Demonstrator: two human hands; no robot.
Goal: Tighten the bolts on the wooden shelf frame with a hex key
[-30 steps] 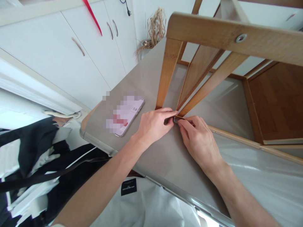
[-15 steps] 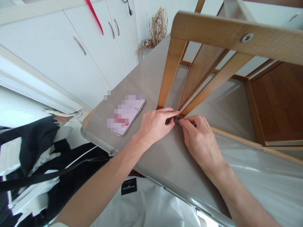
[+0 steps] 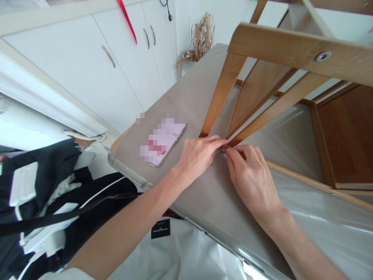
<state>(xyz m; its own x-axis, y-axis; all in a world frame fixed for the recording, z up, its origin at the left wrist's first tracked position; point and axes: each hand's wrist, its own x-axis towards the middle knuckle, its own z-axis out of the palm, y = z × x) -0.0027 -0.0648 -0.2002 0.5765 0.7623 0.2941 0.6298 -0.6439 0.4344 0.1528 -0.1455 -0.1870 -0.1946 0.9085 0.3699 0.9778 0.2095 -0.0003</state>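
A wooden rack with slanted slats and panels stands on the grey-covered table. My left hand is at the low end of its slats, fingers closed against the wooden corner there. Right beside it, my right hand pinches a small grey metal piece between thumb and fingers, touching that same corner. The fingertips of both hands nearly meet and cover most of the piece, so its exact kind cannot be made out.
A lit phone lies left of my hands. White cupboards and a bunch of dried plants stand beyond the table. Dark cloth with a white power strip and cables is at lower left.
The whole view has shifted slightly, so things appear a little farther right and lower. Both hands stay at the rack's corner, and my left fingers look closer together over the small metal piece.
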